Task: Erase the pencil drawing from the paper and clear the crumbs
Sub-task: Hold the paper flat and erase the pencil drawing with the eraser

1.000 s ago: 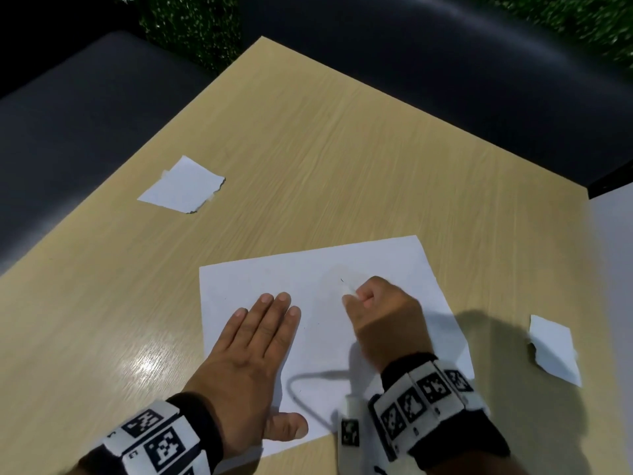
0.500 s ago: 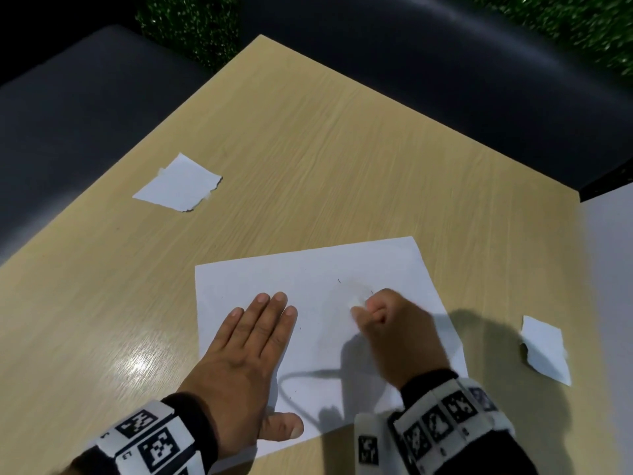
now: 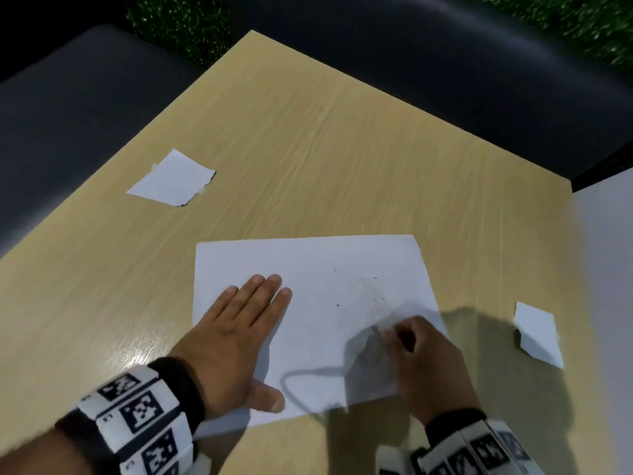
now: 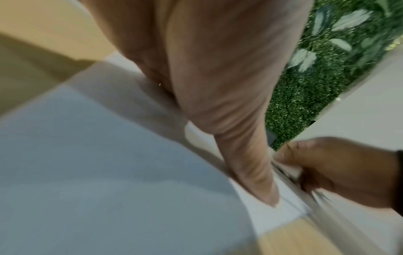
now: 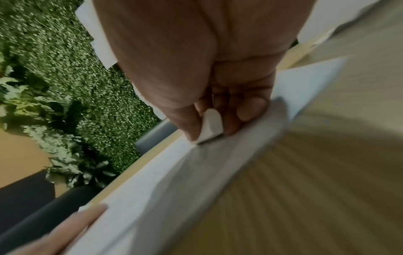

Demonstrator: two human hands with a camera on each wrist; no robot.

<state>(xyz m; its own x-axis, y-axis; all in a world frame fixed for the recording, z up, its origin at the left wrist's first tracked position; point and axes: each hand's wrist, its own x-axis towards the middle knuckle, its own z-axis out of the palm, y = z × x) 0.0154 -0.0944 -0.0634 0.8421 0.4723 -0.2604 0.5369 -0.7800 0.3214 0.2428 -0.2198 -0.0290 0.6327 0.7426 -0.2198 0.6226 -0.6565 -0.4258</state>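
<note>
A white sheet of paper [image 3: 308, 269] lies on the wooden table [image 3: 308, 149]. Faint pencil marks and dark eraser crumbs [image 3: 371, 296] speckle its right half. My left hand [image 3: 239, 330] lies flat on the sheet's left part, fingers straight, pressing it down. My right hand [image 3: 421, 358] is at the sheet's lower right, fingers curled. It pinches a small white eraser [image 5: 210, 127] between thumb and fingers, the eraser's lower edge touching the paper [image 5: 196, 172]. In the head view the eraser is blurred.
A torn white paper scrap [image 3: 173, 180] lies at the table's far left, another scrap [image 3: 537, 332] at the right edge. Dark padded seats [image 3: 445, 63] surround the table, with green foliage [image 3: 178, 25] behind. A pale surface [image 3: 606, 269] adjoins the table on the right.
My right hand has slid with the eraser toward me and to the right across the sheet, uncovering smudged marks and crumbs. My left hand stays flat in place.
</note>
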